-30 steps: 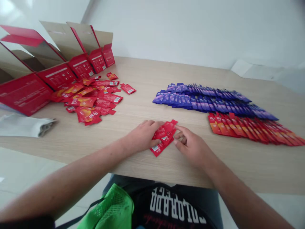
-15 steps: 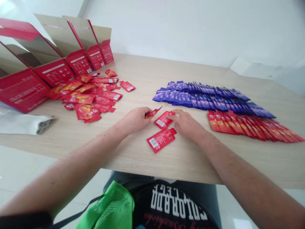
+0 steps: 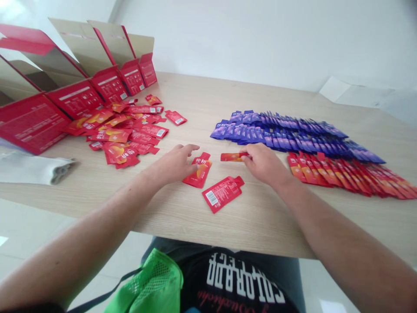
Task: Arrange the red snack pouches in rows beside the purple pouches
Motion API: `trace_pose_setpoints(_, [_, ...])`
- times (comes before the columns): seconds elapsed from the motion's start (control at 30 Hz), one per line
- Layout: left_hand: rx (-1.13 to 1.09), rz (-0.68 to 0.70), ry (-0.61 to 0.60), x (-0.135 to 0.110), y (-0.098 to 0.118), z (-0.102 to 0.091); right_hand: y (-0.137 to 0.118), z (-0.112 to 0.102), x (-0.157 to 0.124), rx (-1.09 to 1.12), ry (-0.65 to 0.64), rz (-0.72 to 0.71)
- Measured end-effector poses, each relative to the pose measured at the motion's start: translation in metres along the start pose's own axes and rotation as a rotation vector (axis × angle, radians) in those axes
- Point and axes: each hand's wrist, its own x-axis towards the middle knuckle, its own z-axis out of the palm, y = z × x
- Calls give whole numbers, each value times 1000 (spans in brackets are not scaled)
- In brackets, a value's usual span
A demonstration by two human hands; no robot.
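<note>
My left hand (image 3: 174, 161) lies on the wooden table (image 3: 202, 100) with fingers stretched out, its fingertips resting on the edge of a red sachet (image 3: 198, 171) that lies face up. My right hand (image 3: 264, 164) pinches another red sachet (image 3: 232, 157) by its end, holding it edge-on just above the table. A third red sachet (image 3: 222, 193) lies back side up, barcode showing, in front of both hands. To the right of my right hand runs a neat overlapping row of red sachets (image 3: 345, 174).
A loose heap of red sachets (image 3: 125, 130) lies at the left, by several open red cartons (image 3: 78, 98). A long overlapping row of purple sachets (image 3: 293, 134) sits behind the red row. A white bag (image 3: 32, 169) lies at the left edge.
The small stack I held has been spread apart. My left hand turned one sachet face up and laid it down; my right hand lifted another and moved it right.
</note>
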Motion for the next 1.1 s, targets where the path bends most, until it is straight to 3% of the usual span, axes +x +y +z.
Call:
trace_pose_setpoints(0.17, [-24, 350, 35, -23, 3, -2, 38, -39, -30, 207, -208, 115])
trace_pose_setpoints(0.27, [8, 465, -47, -37, 28, 4, 55, -48, -36, 238, -431, 107])
trace_pose_setpoints(0.37, [112, 554, -153, -49, 61, 17, 59, -42, -33, 221, -584, 76])
trace_pose_setpoints(0.43, [208, 613, -189, -56, 78, 27, 56, -34, -31, 178, -550, 5])
trace_pose_setpoints(0.53, [335, 646, -178, -60, 87, 36, 50, -28, -35, 101, -312, -62])
trace_pose_setpoints(0.63, [376, 587, -161, -56, 84, 30, 42, -31, -50, 79, -101, -27])
trace_pose_setpoints(0.7, [316, 437, -154, -49, 82, 19, 34, -34, -63, 78, -55, -5])
trace_pose_setpoints(0.8, [71, 173, -75, -32, 83, 6, 14, -34, -84, 10, -71, 21])
trace_pose_setpoints(0.87, [-109, 80, -11, -19, 84, 6, -3, -30, -97, -60, -109, 37])
trace_pose_setpoints(0.97, [-225, 46, 26, -5, 84, 19, -21, -23, -111, -98, -161, 51])
trace_pose_setpoints(1.1, [-231, 52, 53, 2, 78, 33, -24, -21, -122, -2, -172, 13])
